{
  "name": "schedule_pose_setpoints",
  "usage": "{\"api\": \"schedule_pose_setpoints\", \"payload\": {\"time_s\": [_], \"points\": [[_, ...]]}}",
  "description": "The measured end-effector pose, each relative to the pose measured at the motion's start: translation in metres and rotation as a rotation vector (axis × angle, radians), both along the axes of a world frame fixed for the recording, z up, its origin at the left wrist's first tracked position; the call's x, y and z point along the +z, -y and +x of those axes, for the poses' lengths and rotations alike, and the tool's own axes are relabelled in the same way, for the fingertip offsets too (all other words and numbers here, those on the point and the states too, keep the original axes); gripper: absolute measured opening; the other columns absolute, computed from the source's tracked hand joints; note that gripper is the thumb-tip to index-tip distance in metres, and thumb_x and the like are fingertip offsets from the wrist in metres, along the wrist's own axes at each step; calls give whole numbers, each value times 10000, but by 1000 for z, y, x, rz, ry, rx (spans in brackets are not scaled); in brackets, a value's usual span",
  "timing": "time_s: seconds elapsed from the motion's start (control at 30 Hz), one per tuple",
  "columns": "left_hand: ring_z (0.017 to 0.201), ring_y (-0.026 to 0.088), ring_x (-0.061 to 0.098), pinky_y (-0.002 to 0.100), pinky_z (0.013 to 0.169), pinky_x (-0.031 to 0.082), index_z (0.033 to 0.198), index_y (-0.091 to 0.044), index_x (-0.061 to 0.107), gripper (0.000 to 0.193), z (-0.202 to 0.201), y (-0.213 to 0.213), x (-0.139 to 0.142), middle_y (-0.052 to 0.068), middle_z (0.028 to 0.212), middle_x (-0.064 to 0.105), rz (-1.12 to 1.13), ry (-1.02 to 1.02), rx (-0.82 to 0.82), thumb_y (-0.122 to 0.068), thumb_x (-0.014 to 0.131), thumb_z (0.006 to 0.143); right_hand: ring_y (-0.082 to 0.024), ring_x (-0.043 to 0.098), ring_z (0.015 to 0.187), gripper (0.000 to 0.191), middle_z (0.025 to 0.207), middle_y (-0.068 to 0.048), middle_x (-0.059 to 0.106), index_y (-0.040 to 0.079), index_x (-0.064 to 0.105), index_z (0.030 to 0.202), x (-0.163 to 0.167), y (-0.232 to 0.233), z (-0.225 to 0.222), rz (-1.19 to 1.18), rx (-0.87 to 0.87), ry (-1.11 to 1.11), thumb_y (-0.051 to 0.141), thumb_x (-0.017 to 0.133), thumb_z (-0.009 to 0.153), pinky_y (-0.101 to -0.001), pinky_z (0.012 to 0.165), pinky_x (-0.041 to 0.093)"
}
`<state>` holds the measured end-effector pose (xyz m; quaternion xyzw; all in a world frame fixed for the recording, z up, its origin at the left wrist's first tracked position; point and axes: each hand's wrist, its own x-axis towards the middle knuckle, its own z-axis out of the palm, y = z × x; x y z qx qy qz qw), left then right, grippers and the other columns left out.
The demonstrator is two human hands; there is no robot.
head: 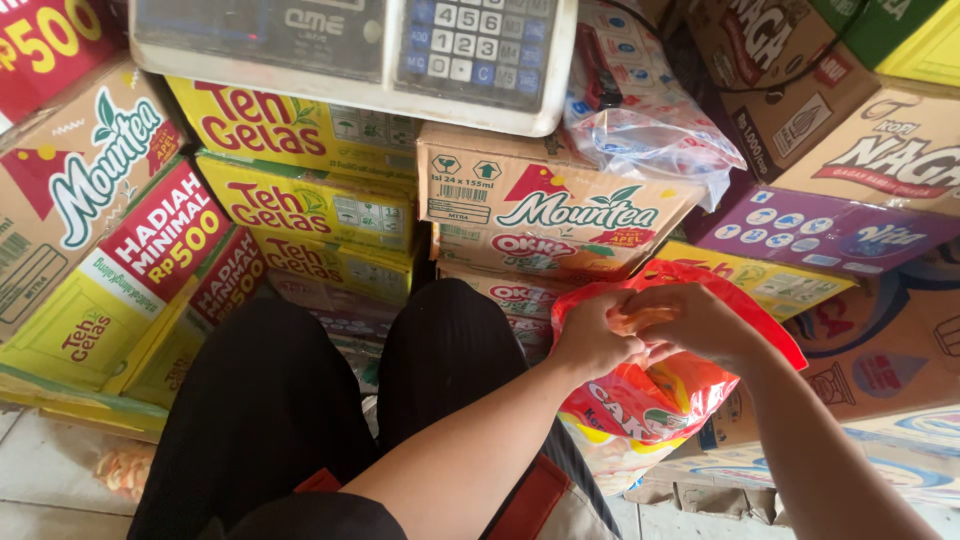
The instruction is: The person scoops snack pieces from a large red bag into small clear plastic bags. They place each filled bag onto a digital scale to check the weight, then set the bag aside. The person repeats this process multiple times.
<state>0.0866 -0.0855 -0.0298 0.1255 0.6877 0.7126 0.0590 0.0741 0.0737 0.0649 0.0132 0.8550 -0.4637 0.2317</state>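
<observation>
At the near edge of the view, the person's legs in black trousers [300, 420] are seen from above, with tiled floor [50, 470] at the lower left. Just beyond the right knee, a red and orange plastic bag [660, 395] is held up in the air by both hands, in front of the stacked cartons. Its top is gathered between the hands: the left hand [592, 338] is clenched around the bunched neck, and the right hand [695, 322] is closed on the same neck from the other side, the two hands touching. The bag's body hangs below them, bulging slightly.

The bag is judged to be thin, soft and slippery film, light to moderate in weight, easily torn if pulled hard. The gathered neck is judged the best place to take hold, since the sides would slide and crumple under a grip.

Behind the bag, a tan drink carton with a red and green logo [540, 210] rests on further cartons. To the left, yellow tea cartons [300, 200] are stacked. A crumpled clear plastic bag [650, 125] lies on the cartons at the upper right, beside brown coffee cartons [860, 130]. Farthest off, a white electronic weighing scale with a keypad [350, 50] is set on top of the stack.
</observation>
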Motion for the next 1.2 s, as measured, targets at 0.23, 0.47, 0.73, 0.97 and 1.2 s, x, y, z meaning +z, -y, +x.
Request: {"api": "schedule_pose_setpoints", "payload": {"time_s": [0.23, 0.47, 0.73, 0.97, 1.2], "points": [[1103, 244, 704, 332, 956, 530, 1346, -5, 638, 669, -2, 1, -2, 176, 1187, 736, -18, -39, 31, -71, 755, 691, -183, 719, 1127, 450, 1184, -128, 758, 9, 741, 1130, -4, -2, -4, -31, -4, -58, -144, 675, 712, -420, 755, 645], [1141, 220, 679, 315, 961, 531, 1389, -19, 590, 733, -10, -2, -6, 155, 1318, 670, 29, -38, 37, -44, 758, 676, -277, 709, 919, 387, 1135, -174, 751, 18, 767, 1161, -5, -19, -7, 60, -110, -237, -67, 629, 810, -389, 731, 609], [1100, 247, 702, 314, 953, 528, 1411, -37, 606, 744, -4, 4, 5, 184, 1291, 700, -73, -20, 13, -76, 773, 686, -162, 689, 816, 506, 970, -48, 683, 156, 618, 1254, -46, -32, -13, 428, -262, -58, 113, 848, 806, -377, 615, 632], [1133, 212, 714, 295, 964, 540, 1361, 14, 642, 650, -1, 2, 10, 198, 1287, 713, -47, -187, 75, -91, 757, 731, -214, 743, 715, 273, 868, -128, 755, 77, 696, 1153, -44, -61, -12, 223, -366, -168, 69, 704, 881, -360, 586, 617], [991, 268, 738, 324, 872, 568, 1425, -32, 553, 720, -2, -8, 7, 146, 1335, 688, 360, 18, -50, -111, 717, 728, -177, 741, 791, 193, 861, -83, 791, 106, 797, 1022, -3, -52, 4, 518, -259, -593, 94, 768, 832, -334, 693, 568]]}}
